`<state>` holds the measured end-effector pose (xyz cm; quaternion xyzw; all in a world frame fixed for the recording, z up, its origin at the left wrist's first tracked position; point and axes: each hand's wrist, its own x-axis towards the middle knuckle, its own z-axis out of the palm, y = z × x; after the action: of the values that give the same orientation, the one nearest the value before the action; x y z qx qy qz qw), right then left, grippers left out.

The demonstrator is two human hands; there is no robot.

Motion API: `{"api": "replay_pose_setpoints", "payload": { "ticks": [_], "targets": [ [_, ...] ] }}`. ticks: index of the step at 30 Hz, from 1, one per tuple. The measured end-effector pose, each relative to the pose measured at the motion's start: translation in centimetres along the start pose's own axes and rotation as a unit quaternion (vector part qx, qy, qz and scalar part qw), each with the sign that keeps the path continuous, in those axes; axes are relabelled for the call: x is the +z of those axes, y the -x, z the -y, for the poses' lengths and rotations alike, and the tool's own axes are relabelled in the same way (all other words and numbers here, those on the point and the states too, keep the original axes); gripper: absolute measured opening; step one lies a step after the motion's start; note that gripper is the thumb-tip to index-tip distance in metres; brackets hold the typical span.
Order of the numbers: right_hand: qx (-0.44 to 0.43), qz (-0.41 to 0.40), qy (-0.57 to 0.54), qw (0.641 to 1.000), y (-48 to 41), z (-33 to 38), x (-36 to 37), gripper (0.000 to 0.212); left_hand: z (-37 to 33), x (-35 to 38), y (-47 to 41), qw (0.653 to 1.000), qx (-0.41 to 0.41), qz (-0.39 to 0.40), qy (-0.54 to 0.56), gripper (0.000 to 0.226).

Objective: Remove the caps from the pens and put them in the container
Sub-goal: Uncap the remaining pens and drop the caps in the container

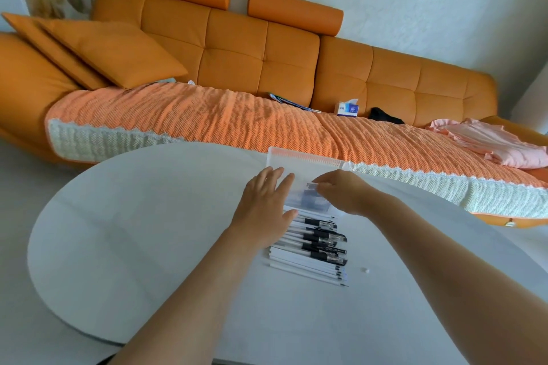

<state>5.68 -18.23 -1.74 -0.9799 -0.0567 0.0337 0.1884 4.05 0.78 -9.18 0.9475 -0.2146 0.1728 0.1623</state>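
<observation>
A clear plastic container (305, 161) lies on the white table (148, 216) near its far edge. My left hand (265, 201) rests flat with straight fingers on the container's left side. My right hand (341, 191) has curled fingers at the container's latch area, pinching a small clear part there. Just in front of the container lies a pile of white pens (308, 252) with black grips, several still with clear caps, tips pointing right.
A small white bit (365, 270) lies on the table right of the pens. Behind the table stands an orange sofa (237, 47) with a woven throw, cushions, a tissue box (347, 107) and pink clothing (492, 144).
</observation>
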Motion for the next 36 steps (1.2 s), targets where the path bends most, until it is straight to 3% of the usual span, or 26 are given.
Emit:
{"api": "replay_pose_setpoints", "payload": {
  "ticks": [6, 11, 13, 18, 22, 28, 36],
  "targets": [
    [-0.021, 0.008, 0.021, 1.000, 1.2, -0.5, -0.3, 0.042, 0.0, -0.2, 0.3, 1.000, 0.005, -0.012, 0.002, 0.069],
    [-0.093, -0.124, 0.030, 0.987, 4.2, -1.5, -0.9, 0.036, -0.7, -1.1, 0.7, 0.997, 0.044, -0.066, 0.018, 0.058],
    [-0.110, -0.141, 0.028, 0.984, 5.9, -2.1, -0.7, 0.032, -1.3, -1.3, 0.9, 0.993, 0.069, -0.089, 0.024, 0.051],
    [-0.048, -0.054, 0.017, 0.997, 9.6, -4.7, 0.8, 0.028, -3.4, -1.3, 1.9, 0.986, 0.113, -0.087, 0.083, 0.023],
    [-0.023, -0.018, 0.035, 0.999, 11.4, -7.0, 1.5, 0.030, -5.4, -1.1, 3.5, 0.984, 0.116, -0.014, 0.133, 0.009],
    [-0.031, 0.012, 0.050, 0.998, 12.8, -8.6, 1.3, 0.016, -6.5, -0.7, 4.9, 0.982, 0.130, 0.059, 0.119, 0.016],
    [-0.058, -0.001, 0.051, 0.997, 13.0, -8.4, 2.0, 0.009, -6.6, -1.0, 6.0, 0.982, 0.152, 0.067, 0.085, 0.016]
  ]
}}
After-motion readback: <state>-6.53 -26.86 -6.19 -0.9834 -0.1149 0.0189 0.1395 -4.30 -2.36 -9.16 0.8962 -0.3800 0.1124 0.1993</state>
